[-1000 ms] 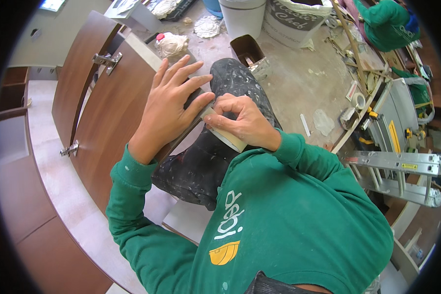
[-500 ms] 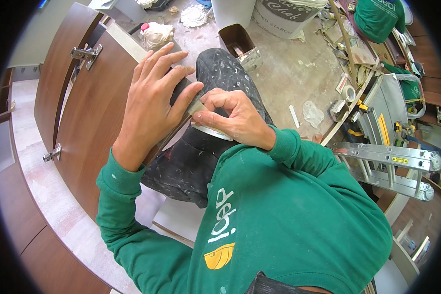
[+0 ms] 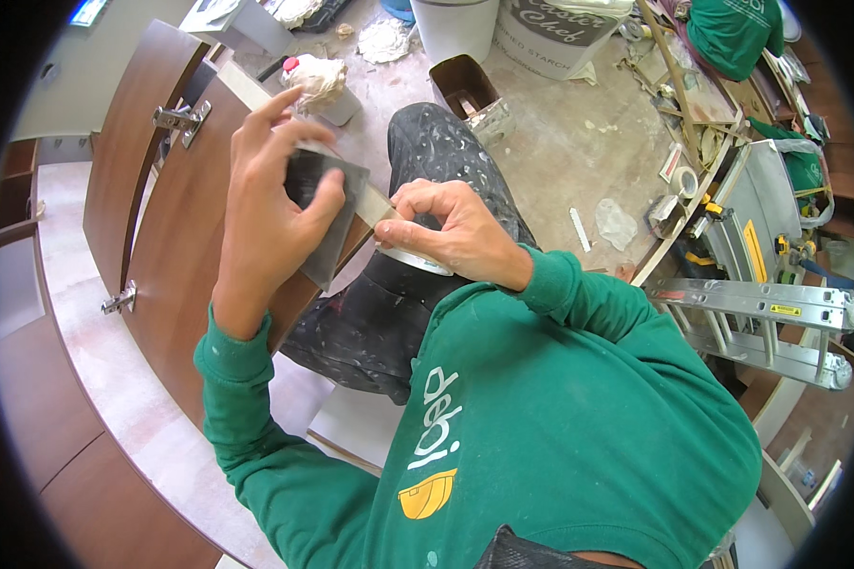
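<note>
A dark grey flat rectangular plate (image 3: pixel 337 228) is held between the thumb and fingers of my left hand (image 3: pixel 268 204), over the long edge of a brown wood-look panel (image 3: pixel 185 247). Motion smears some of those fingers. My right hand (image 3: pixel 451 228) has thumb and forefinger pinched at the end of a pale strip (image 3: pixel 377 205) by the panel's edge. Below that hand, part of a white rounded object (image 3: pixel 417 261) shows above my dark, paint-spotted trousers; most of it is hidden, so its kind is unclear.
Metal hinges (image 3: pixel 185 123) stick out from the panel's far side. Ahead stand an open brown-lined container (image 3: pixel 465 87) and white buckets (image 3: pixel 555 38). An aluminium ladder (image 3: pixel 750 302) lies at right, near a tape roll (image 3: pixel 683 181). Another person in a green top (image 3: pixel 731 36) is at far right.
My left hand has tilted and drawn back slightly left, so the dark plate shows much more of its face. The right hand keeps its pinch. The whole view has shifted slightly.
</note>
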The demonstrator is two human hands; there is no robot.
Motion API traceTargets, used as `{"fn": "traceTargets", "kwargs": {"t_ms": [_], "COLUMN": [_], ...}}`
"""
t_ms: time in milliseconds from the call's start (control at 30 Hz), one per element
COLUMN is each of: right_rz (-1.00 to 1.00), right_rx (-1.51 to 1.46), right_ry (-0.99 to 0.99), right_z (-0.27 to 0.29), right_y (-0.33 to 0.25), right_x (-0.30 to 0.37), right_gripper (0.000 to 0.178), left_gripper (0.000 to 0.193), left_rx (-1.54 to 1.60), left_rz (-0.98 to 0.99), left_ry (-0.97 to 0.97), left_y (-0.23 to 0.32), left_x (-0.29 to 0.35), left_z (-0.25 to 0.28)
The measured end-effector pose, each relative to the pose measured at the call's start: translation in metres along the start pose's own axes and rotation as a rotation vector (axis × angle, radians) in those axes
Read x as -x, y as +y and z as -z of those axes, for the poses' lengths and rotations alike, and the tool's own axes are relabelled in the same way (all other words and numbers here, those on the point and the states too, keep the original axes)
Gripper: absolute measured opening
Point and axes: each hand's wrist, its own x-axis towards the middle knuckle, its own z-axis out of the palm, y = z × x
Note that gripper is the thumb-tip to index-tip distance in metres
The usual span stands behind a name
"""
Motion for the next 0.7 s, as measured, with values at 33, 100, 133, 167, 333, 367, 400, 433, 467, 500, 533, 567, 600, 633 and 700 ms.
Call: {"fn": "traceTargets", "kwargs": {"t_ms": [33,100,133,167,333,367,400,433,467,500,533,567,600,633,700], "right_rz": [0.000,0.001,-0.002,-0.008,0.007,0.016,0.025,0.035,0.046,0.057,0.054,0.053,0.051,0.033,0.000], "right_rx": [0.001,-0.014,-0.022,-0.027,-0.042,-0.033,-0.024,-0.020,-0.015,-0.010,-0.008,-0.006,-0.003,-0.009,-0.021], "right_ry": [0.000,-0.019,-0.018,-0.015,-0.021,-0.021,-0.020,-0.011,-0.008,-0.004,-0.007,-0.012,-0.016,-0.025,-0.036], "right_z": [0.001,-0.001,-0.001,-0.001,0.000,0.000,0.000,0.000,0.000,0.000,0.000,0.000,0.000,0.001,0.001], "right_y": [0.002,0.002,0.000,-0.001,0.003,0.004,0.004,0.005,0.005,0.005,0.006,0.007,0.008,0.007,0.004], "right_x": [0.000,-0.001,-0.001,-0.001,-0.002,-0.001,-0.001,-0.001,-0.002,-0.002,-0.003,-0.003,-0.003,-0.003,-0.003], "right_gripper": [0.030,0.031,0.031,0.031,0.030,0.030,0.029,0.028,0.028,0.028,0.028,0.028,0.028,0.028,0.028], "left_gripper": [0.039,0.052,0.059,0.066,0.085,0.085,0.085,0.084,0.083,0.082,0.081,0.081,0.080,0.081,0.081], "left_rx": [0.035,0.086,-0.017,-0.115,-0.406,-0.402,-0.397,-0.349,-0.301,-0.254,-0.206,-0.159,-0.111,-0.088,-0.046], "left_rz": [0.067,0.217,0.243,0.269,0.326,0.349,0.372,0.380,0.393,0.405,0.448,0.491,0.534,0.534,0.527], "left_ry": [0.004,0.012,-0.003,-0.016,-0.130,-0.147,-0.164,-0.156,-0.143,-0.130,-0.157,-0.181,-0.205,-0.214,-0.232], "left_y": [0.003,0.015,0.018,0.018,0.035,0.041,0.043,0.042,0.040,0.038,0.034,0.027,0.022,0.018,0.012], "left_x": [-0.002,0.001,0.004,0.010,0.026,0.026,0.026,0.027,0.027,0.027,0.025,0.022,0.020,0.020,0.019], "left_z": [0.001,0.010,0.013,0.013,0.019,0.019,0.020,0.019,0.019,0.019,0.020,0.022,0.024,0.024,0.023]}}
